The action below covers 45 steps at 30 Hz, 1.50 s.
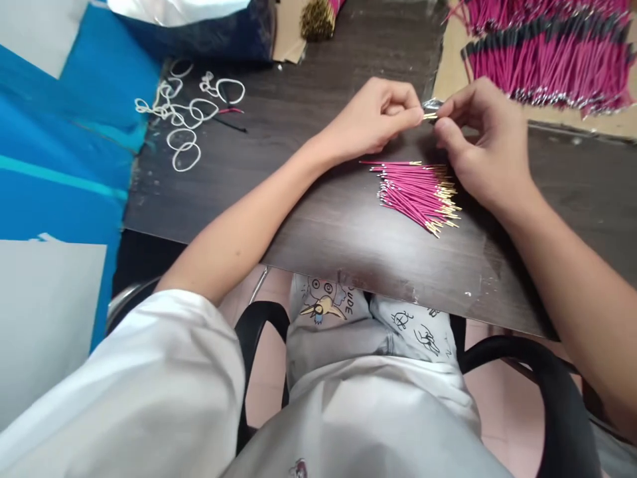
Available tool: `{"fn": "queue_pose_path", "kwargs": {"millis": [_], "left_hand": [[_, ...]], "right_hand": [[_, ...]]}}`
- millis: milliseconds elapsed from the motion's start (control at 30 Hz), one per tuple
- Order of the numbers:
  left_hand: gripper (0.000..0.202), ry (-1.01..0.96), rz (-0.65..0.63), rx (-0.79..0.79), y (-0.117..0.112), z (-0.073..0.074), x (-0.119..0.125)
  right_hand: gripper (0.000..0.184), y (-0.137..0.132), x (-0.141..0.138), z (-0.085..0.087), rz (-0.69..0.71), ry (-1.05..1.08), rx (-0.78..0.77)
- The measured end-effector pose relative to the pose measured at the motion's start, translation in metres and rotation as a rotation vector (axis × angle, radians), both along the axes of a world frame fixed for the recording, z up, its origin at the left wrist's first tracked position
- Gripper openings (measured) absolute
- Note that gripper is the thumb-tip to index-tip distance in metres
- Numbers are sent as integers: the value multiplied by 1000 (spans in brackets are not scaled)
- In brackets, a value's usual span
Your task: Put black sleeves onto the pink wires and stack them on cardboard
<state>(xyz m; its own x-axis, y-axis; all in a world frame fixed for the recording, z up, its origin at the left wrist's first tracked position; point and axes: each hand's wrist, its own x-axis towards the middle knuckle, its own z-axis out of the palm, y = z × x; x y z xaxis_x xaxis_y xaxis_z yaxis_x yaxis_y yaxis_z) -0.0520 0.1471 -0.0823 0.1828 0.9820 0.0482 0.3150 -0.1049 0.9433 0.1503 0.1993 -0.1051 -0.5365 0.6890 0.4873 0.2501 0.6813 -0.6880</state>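
My left hand (385,118) is closed in a pinch on a short wire, whose gold-coloured tip (428,117) sticks out past the thumb and forefinger. Opposite it, my right hand (480,136) has thumb and forefinger drawn together at a small dark piece by that tip. The fingers hide most of this piece, so its kind does not show. Just below both hands, a loose pile of pink wires (411,189) lies on the dark table (318,219), gold ends to the right and silvery ends to the left.
White rubber bands (192,113) lie at the table's left, beside a black and a red wire piece. Pink wires with black sleeves (552,60) are lined up in rows on cardboard (450,73) at the upper right. A bundle with gold ends (317,20) rests at the back.
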Motion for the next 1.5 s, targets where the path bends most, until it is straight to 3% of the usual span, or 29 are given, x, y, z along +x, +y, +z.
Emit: {"fn": "queue_pose_path", "kwargs": {"millis": [400, 633, 933, 1200, 1500], "left_hand": [[15, -38, -76, 80, -1, 1, -1], [17, -46, -77, 128, 3, -2, -3], [7, -201, -44, 136, 5, -6, -2], [9, -64, -82, 150, 8, -7, -7], [16, -55, -16, 60, 8, 0, -14]], "right_hand": [[7, -1, 4, 2, 56, 18, -26], [26, -1, 4, 6, 68, -3, -87], [1, -1, -2, 5, 51, 163, -56], [11, 1, -1, 1, 138, 177, -87], [17, -5, -4, 6, 47, 108, -220]]}}
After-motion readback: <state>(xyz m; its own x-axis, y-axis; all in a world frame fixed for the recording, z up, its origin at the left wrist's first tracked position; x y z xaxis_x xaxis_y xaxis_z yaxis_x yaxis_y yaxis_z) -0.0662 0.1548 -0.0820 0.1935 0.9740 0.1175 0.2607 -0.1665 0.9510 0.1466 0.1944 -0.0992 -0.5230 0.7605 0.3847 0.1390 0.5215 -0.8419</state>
